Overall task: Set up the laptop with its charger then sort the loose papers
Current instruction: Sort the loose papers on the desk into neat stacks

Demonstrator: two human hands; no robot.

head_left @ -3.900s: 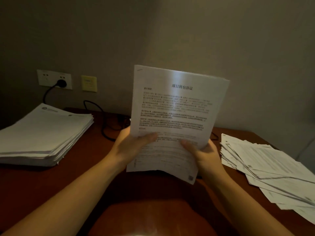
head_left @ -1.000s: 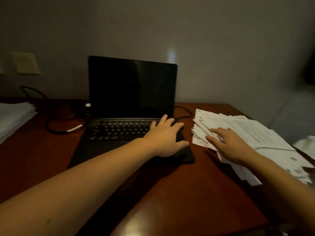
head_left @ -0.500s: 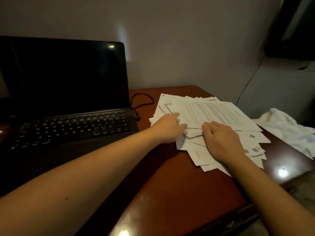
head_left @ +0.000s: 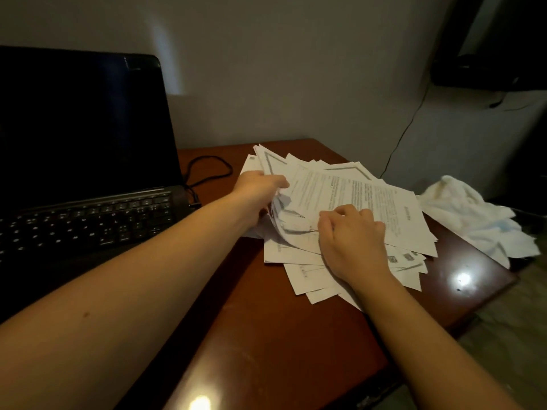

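Loose papers [head_left: 355,196]: one untidy pile of white printed sheets. It lies on the right half of the reddish-brown desk [head_left: 266,335], just right of the laptop [head_left: 83,128] and not touching it. Sheets are fanned at many angles, with corners sticking out along the far and near edges. The top sheet carries dense black text in paragraphs, running sideways to the viewer. Small square code marks show on two lower sheets at the pile's right edge. Sheet count: cannot tell, too many overlap.

Left hand [head_left: 257,193]: at the pile's left edge, fingers tucked under a bunch of upper sheets, thumb over them. It grips the bunch, and that edge is lifted and bowed.

Right hand [head_left: 352,241]: on the near side of the pile, fingers bent, pinching the near edge of the same lifted sheets. Its wrist lies over the lower sheets.

Counts:
- Laptop: one, lid open, screen dark, keyboard faintly lit.
- Black cable [head_left: 207,170]: one, looped on the desk between the laptop and the pile.
- White cloth [head_left: 473,220]: one, crumpled, past the desk's right edge, near the papers but apart from them.
- Thin wire [head_left: 405,128]: one, running up the wall behind.
- Hands: two, both on the pile.
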